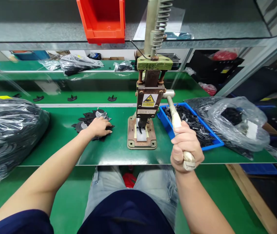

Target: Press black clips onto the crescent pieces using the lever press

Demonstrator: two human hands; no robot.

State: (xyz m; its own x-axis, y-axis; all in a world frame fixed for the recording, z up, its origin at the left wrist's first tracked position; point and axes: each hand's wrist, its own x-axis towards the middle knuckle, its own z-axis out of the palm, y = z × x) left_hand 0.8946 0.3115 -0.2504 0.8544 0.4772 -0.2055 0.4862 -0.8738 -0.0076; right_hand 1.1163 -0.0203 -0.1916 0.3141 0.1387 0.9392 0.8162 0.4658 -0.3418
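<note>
My right hand is wrapped around the tape-covered lever handle of a hand press. The press stands on the bench with a yellow warning label on its front. A curved black piece lies under the ram, on a light plate on the base. My left hand rests with fingers stretched over a pile of flat black parts, left of the press. Its palm and the parts beneath it are hidden.
A blue tray of small black parts sits right of the press, beside a clear plastic bag. A large filled bag stands at left. Several black pieces lie farther back. An orange bin is on the shelf above.
</note>
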